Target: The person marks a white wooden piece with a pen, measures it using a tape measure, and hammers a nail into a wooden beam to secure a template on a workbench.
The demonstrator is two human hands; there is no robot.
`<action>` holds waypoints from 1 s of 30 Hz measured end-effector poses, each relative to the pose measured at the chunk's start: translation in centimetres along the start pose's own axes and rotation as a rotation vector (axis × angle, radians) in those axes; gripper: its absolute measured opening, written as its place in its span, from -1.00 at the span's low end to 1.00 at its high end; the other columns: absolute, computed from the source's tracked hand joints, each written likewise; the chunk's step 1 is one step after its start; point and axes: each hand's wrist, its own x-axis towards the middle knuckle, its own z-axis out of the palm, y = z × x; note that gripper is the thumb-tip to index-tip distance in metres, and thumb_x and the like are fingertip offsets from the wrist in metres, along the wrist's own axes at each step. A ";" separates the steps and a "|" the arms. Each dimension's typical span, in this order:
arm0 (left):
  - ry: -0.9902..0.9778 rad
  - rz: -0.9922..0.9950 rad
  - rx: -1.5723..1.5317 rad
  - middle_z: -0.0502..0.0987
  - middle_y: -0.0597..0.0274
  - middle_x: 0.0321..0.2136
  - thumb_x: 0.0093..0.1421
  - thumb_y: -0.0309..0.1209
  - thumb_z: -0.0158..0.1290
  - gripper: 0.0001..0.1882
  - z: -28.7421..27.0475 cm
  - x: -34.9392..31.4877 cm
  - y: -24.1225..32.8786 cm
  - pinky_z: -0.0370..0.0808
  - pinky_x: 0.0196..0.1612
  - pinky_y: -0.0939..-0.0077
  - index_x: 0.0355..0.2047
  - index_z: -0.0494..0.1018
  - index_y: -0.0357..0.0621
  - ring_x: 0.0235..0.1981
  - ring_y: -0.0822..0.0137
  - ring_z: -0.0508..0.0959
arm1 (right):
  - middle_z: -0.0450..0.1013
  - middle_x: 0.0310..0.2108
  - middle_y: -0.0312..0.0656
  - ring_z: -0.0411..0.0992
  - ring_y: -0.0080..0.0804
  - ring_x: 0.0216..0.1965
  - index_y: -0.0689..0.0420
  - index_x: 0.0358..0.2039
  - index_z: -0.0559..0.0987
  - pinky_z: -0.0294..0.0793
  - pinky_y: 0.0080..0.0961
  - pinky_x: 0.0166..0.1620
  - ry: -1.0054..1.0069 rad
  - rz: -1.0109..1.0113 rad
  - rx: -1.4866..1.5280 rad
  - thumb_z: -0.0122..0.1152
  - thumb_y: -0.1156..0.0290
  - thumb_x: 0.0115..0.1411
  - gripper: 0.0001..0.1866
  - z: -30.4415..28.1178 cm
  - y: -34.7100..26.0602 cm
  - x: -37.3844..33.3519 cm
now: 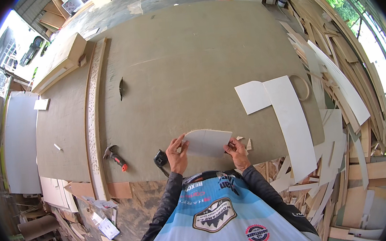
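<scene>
A white board piece (207, 142) with a curved far edge is held up between my hands, just over the near edge of the large brown worktable (176, 85). My left hand (177, 156) is closed on the board's left end, thumb on the near face. At the opposite end my right hand (238, 155) pinches the lower corner. Beside my left hand lies a black tape measure (160, 158). Small pale triangular offcuts (249, 144) rest just past my right hand. Farther left is a claw hammer (115, 158) with a black and orange handle.
A long wooden trough-like piece (92, 111) runs across the table's left part, near a wooden box (61, 61). A dark jagged strip (121, 88) lies right of it. At right are white cut panels (286, 107), a tan ring (301, 87) and piled wood strips (333, 48).
</scene>
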 end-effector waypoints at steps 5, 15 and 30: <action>-0.051 -0.025 -0.076 0.56 0.23 -0.41 0.19 -0.58 0.18 -0.74 0.0 -0.2 0.5 0.45 -0.18 0.58 -0.10 0.63 -0.22 -0.34 0.48 0.49 | 0.54 -0.20 -0.35 0.48 -0.64 -0.13 0.20 -0.02 0.54 0.49 -0.63 -0.05 0.172 -0.118 0.062 0.31 0.51 0.25 -0.71 -0.4 -1.1 0.3; -0.046 0.034 0.011 0.63 0.15 -0.35 0.17 -0.61 0.20 -0.75 -1.2 -0.3 3.7 0.48 -0.13 0.56 -0.12 0.64 -0.22 -0.29 0.41 0.58 | 0.56 -0.23 -0.31 0.52 -0.62 -0.22 0.25 -0.12 0.63 0.51 -0.66 -0.09 0.098 -0.255 -0.134 0.31 0.53 0.25 -0.81 0.2 -5.6 1.3; 0.076 -0.029 -0.023 0.57 0.15 -0.19 0.26 -0.35 0.21 -0.71 -1.0 -1.5 1.0 0.54 -0.10 0.51 -0.08 0.61 -0.27 -0.13 0.35 0.59 | 0.61 -0.32 -0.15 0.58 -0.33 -0.25 0.21 -0.33 0.69 0.54 -0.47 -0.15 -0.076 -0.411 -0.545 0.38 0.41 0.18 -0.87 1.9 -8.5 -0.3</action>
